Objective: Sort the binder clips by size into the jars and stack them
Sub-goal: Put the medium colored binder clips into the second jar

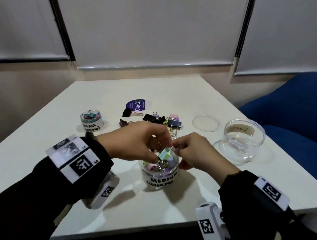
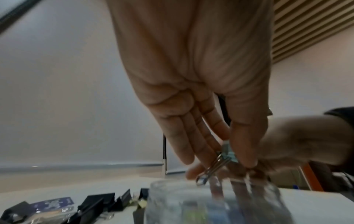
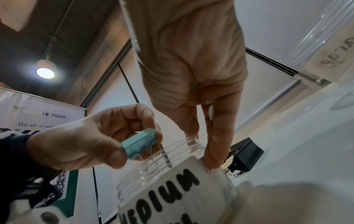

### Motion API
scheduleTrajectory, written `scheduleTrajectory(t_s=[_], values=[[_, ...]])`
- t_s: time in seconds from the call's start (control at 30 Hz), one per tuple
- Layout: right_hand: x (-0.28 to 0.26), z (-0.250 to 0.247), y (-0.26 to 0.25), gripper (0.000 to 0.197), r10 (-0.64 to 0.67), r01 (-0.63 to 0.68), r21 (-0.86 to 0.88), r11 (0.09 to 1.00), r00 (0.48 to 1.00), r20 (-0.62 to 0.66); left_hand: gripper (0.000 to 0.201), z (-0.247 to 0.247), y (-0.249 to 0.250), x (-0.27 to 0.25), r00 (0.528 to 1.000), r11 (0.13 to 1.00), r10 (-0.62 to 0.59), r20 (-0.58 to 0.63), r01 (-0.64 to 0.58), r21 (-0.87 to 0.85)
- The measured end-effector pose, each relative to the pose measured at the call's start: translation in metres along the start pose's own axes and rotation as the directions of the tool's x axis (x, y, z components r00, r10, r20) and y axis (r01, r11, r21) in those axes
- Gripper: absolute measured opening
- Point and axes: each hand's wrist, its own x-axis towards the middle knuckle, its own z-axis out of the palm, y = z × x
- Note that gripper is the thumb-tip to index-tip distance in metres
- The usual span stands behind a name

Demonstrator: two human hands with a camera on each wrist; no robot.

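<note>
Closest to me, my right hand (image 1: 192,151) steadies the medium jar (image 1: 160,175) by its rim, so I'd lower the teal clip (image 1: 164,154) pinched in my left hand (image 1: 138,142) below the rim, just under those fingertips, before letting go.

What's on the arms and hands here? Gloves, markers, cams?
Both hands, left hand and right hand, are bare, no gloves. Black long sleeves. Each wrist carries white bands printed with black square fiducial markers, plus white wrist camera housings with more markers.
</note>
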Motion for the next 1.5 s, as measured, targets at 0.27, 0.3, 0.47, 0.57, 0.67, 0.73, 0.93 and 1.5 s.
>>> scheduleTrajectory(t_s=[0.27,0.3,0.47,0.57,0.67,0.73,0.93,1.5], values=[[0.006,0.002,0.000,0.042,-0.015,0.015,-0.021,1.000,1.000,0.004,0.035,0.016,-0.005,-0.005,0.999,0.998,0.006,0.032,-0.008,0.061],[0.008,0.003,0.002,0.042,-0.013,0.014,-0.013,1.000,1.000,0.008,0.034,0.016,-0.007,-0.005,0.998,0.999,-0.014,0.060,0.012,0.045],[0.014,0.005,0.010,0.039,-0.009,0.008,0.029,1.000,1.000,0.020,0.038,0.020,-0.014,-0.004,0.995,0.991,-0.077,-0.069,0.069,-0.118],[0.015,0.003,0.010,0.035,0.017,-0.020,0.066,0.998,0.999,0.044,0.045,0.021,-0.018,-0.004,0.976,0.994,-0.069,-0.208,0.084,0.063],[0.015,0.000,0.008,0.033,0.009,-0.013,0.052,0.999,0.998,0.069,0.099,0.023,-0.019,-0.003,0.983,0.963,-0.151,-0.108,0.171,0.209],[0.015,-0.003,0.005,0.031,-0.009,-0.004,0.085,0.996,0.988,0.151,0.109,0.024,-0.018,-0.002,0.982,0.951,-0.168,-0.090,0.185,0.248],[0.034,-0.019,0.004,0.024,0.016,-0.030,0.078,0.997,0.986,0.166,0.104,0.019,-0.028,-0.013,0.949,0.939,-0.314,-0.007,0.311,0.147],[0.072,-0.010,-0.008,0.043,-0.067,0.050,-0.484,0.873,0.998,-0.017,0.130,0.023,-0.037,-0.020,0.871,0.867,-0.491,-0.006,0.489,0.096]])
